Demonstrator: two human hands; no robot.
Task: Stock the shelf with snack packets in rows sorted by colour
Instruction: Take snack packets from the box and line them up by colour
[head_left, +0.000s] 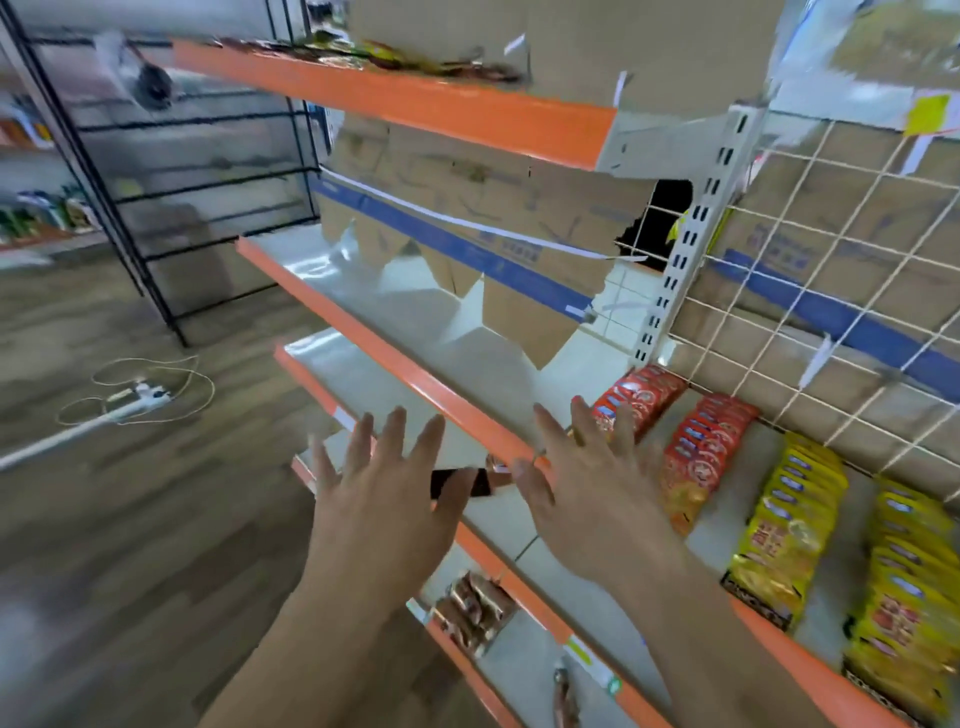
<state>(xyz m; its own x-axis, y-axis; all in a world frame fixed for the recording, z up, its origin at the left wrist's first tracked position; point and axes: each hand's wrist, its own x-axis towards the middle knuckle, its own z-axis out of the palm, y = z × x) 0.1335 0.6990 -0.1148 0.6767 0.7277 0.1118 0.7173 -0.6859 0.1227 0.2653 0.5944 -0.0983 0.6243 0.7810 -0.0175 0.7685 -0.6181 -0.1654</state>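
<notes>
An orange-edged white shelf (519, 441) runs across the middle of the view. On its right part stand two rows of red snack packets (696, 457) and, further right, two rows of yellow snack packets (789, 525). My left hand (384, 499) hovers in front of the shelf edge, fingers spread, holding nothing. Beside it, over the shelf edge and just left of the red rows, my right hand (587, 483) is also spread and empty. A lower shelf holds a few brown packets (472, 608).
Torn cardboard (467, 208) backs the shelves behind a white wire grid (831, 249). The top shelf (395, 98) carries mixed packets. A black wire rack (171, 171) stands to the left. A white power strip with cable (140, 397) lies on the wooden floor.
</notes>
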